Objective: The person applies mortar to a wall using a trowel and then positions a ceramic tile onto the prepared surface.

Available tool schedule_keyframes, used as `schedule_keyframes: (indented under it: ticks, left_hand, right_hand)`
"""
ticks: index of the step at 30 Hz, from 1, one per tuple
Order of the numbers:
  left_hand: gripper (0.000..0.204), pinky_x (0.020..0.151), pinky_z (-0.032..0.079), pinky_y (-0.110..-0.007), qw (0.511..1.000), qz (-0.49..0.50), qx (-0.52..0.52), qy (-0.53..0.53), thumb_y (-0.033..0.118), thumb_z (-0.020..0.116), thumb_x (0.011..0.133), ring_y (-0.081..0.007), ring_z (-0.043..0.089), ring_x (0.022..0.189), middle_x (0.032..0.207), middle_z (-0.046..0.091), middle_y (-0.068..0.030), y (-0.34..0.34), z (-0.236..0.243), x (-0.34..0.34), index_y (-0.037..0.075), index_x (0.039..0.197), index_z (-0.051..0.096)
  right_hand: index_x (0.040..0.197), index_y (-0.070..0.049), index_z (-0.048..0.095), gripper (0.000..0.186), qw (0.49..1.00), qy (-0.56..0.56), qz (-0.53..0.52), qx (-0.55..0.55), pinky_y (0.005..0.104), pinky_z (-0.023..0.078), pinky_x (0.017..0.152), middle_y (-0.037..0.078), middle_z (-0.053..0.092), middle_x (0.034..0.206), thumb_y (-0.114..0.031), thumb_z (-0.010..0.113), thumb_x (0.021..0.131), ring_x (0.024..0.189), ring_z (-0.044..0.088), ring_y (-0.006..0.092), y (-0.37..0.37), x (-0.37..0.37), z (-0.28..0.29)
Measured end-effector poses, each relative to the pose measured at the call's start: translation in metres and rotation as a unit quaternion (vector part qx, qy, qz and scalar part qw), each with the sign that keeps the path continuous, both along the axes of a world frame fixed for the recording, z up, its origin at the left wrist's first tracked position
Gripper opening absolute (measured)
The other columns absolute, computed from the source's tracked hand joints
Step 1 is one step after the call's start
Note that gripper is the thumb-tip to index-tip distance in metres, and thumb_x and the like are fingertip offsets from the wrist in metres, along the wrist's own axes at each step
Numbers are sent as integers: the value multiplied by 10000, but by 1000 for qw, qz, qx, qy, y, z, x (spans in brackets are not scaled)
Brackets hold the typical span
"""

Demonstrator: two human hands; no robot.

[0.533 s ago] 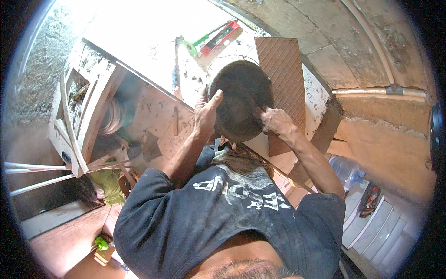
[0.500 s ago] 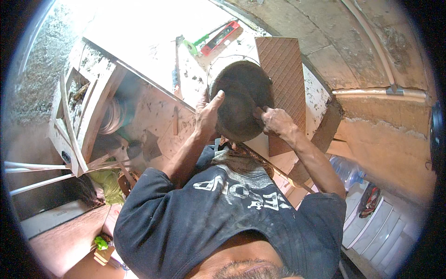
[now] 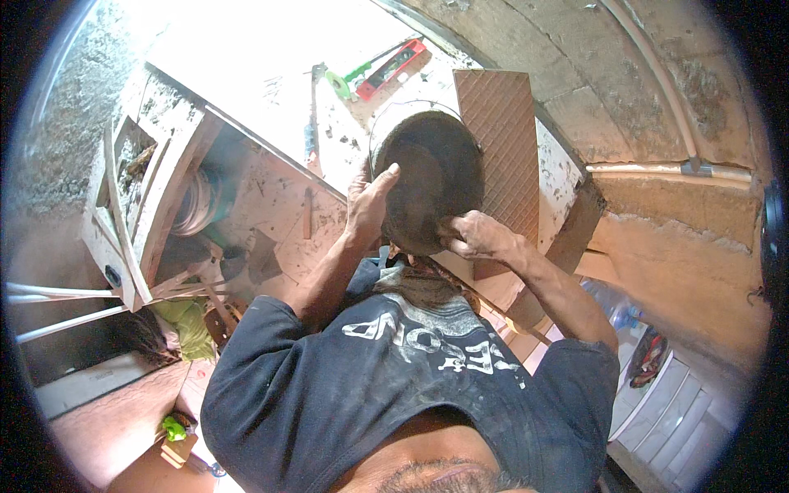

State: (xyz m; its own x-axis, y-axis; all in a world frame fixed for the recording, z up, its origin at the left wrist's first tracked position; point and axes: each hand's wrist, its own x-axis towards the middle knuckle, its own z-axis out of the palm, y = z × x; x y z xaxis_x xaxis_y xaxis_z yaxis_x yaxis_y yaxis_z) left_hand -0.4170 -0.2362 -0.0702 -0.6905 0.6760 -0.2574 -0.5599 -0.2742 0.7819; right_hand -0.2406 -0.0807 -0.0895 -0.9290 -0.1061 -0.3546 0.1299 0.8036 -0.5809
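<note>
A round bucket [image 3: 436, 156], dark and smeared inside, tips toward me at the middle of the worktop. My left hand [image 3: 366, 201] grips its left rim, the thumb lying over the edge and the fingers behind the wall. At the lower right rim is my right hand [image 3: 478, 236], its fingers curled closed. Whatever the right hand holds, if anything, is lost in the dark of the bucket. Just right of the bucket leans a brown tile [image 3: 503, 140] with a diagonal ridged pattern.
Beyond the bucket lie a red spirit level [image 3: 393, 70] and a green-handled tool [image 3: 339, 84]. Rough walls and a pipe [image 3: 637, 171] bound the right side. A wooden frame [image 3: 181, 156] stands left, a pale bucket [image 3: 196, 204] beneath it. White slabs [image 3: 670, 411] are stacked lower right.
My right hand has moved slightly left and down along the bucket's rim. The left hand keeps its grip, and the bucket has barely shifted.
</note>
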Motion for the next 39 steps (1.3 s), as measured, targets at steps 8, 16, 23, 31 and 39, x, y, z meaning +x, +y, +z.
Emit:
schedule_keyframes:
  ticks: [8,16,23,31,39]
  left_hand:
    - [416,818,479,-295,1000,-11,-1,-4,76,589,839,-155,567,944,1077,592,-83,0,20,17,41,1240,483]
    - [362,791,501,-355,997,-10,37,-63,37,535,853,-230,587,919,1065,585,-124,23,64,54,36,1211,483]
    - [323,754,504,-343,995,-75,46,-40,147,543,865,-221,594,904,1021,599,-126,65,81,107,-32,1132,513]
    - [340,802,491,-380,993,-95,31,-68,72,505,853,-267,590,920,1041,575,-159,87,61,144,-40,1172,471]
    - [318,762,480,-340,998,-64,2,-11,214,478,896,-219,568,913,1025,585,-98,41,36,121,-18,1106,537]
  right_hand:
    - [1090,7,582,384,939,-164,-175,-248,296,468,588,90,610,756,-287,578,843,664,564,144,9,16,46]
    - [1121,-2,556,411,825,-189,-362,-390,245,426,477,25,553,690,-335,567,879,557,516,104,6,78,122]
    - [958,-5,539,339,752,-43,-468,-462,237,438,438,20,519,685,-337,545,891,501,518,87,16,198,152]
    - [1089,-16,522,366,684,80,-619,-379,204,431,421,21,537,699,-330,507,902,485,520,92,52,313,152]
    - [864,-24,551,281,684,91,-717,-101,364,479,482,96,584,690,-304,539,847,563,596,212,157,336,5]
